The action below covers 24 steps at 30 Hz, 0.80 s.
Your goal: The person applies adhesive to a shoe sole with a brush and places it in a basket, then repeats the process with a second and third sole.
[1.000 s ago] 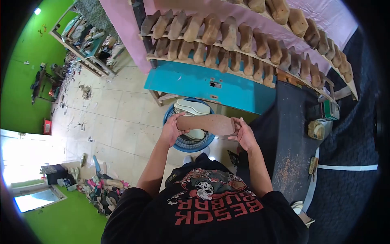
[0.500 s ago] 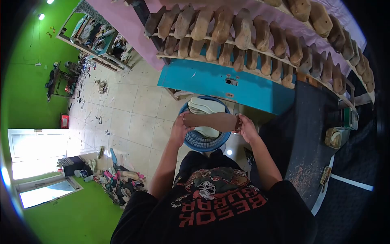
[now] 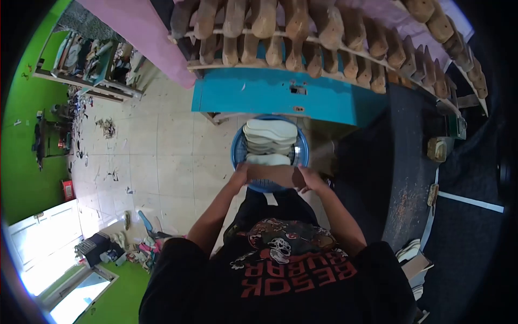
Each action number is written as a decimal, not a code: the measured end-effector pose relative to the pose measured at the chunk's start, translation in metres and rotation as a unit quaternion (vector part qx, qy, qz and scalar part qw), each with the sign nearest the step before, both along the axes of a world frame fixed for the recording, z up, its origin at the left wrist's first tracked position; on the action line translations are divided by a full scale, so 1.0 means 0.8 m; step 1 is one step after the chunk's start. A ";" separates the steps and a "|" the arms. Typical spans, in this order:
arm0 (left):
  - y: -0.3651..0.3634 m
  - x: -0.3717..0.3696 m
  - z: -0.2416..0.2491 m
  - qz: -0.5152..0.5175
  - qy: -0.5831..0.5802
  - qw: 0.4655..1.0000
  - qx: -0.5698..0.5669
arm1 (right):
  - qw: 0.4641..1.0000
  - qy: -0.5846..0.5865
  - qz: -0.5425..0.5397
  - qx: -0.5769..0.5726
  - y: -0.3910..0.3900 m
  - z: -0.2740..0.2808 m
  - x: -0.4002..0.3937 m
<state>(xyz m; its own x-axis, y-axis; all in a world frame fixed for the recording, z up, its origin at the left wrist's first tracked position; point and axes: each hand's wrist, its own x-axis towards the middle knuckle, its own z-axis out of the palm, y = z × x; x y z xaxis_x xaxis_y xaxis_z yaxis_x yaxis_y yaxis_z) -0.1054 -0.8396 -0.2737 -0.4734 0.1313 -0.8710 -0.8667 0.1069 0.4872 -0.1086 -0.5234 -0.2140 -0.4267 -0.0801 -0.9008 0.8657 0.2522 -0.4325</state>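
Observation:
A brown insole is stretched level between my two hands, over the near side of a blue plastic basket. My left hand grips one end of it, and my right hand grips the other. Inside the basket lie stacked cream insoles, with another pale insole nearer to me. The brown insole and my hands cover part of the basket's near side. Motion blurs my fingers slightly.
Wooden shoe lasts line the racks ahead, above a turquoise panel. A dark worktop with scraps stands at my right. Shoes and scraps are piled on the tiled floor at left, near a cluttered shelf.
My hands and the brown insole have come closer to my body, uncovering more of the stacked insoles. The view has shifted too. Both hands keep their hold.

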 end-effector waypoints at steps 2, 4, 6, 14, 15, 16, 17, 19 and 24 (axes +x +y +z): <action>-0.012 -0.016 -0.031 0.073 0.069 0.995 0.011 | 0.998 0.051 0.008 -0.032 -0.009 -0.025 -0.001; -0.013 -0.028 -0.032 0.066 0.048 0.997 -0.005 | 0.996 0.080 0.000 -0.045 -0.012 -0.033 0.000; -0.005 -0.041 -0.037 0.071 0.036 0.997 -0.013 | 0.990 0.112 -0.012 -0.080 -0.011 -0.037 -0.005; -0.005 -0.032 -0.119 0.102 0.067 0.992 0.005 | 0.951 0.255 0.154 -0.088 0.004 -0.112 0.008; -0.001 -0.025 -0.124 0.118 0.059 0.991 -0.011 | 0.933 0.306 0.177 -0.064 0.002 -0.115 0.004; -0.001 -0.011 -0.150 0.117 0.058 0.991 -0.014 | 0.934 0.305 0.175 -0.067 0.004 -0.126 0.005; 0.000 -0.006 -0.176 0.165 0.089 0.982 0.011 | 0.914 0.337 0.222 -0.040 0.007 -0.137 0.004; -0.004 -0.013 -0.212 0.170 0.143 0.975 -0.010 | 0.880 0.383 0.282 -0.016 0.010 -0.165 -0.010; 0.007 -0.026 -0.248 0.002 0.193 0.976 -0.097 | 0.826 0.429 0.365 0.034 0.007 -0.220 -0.023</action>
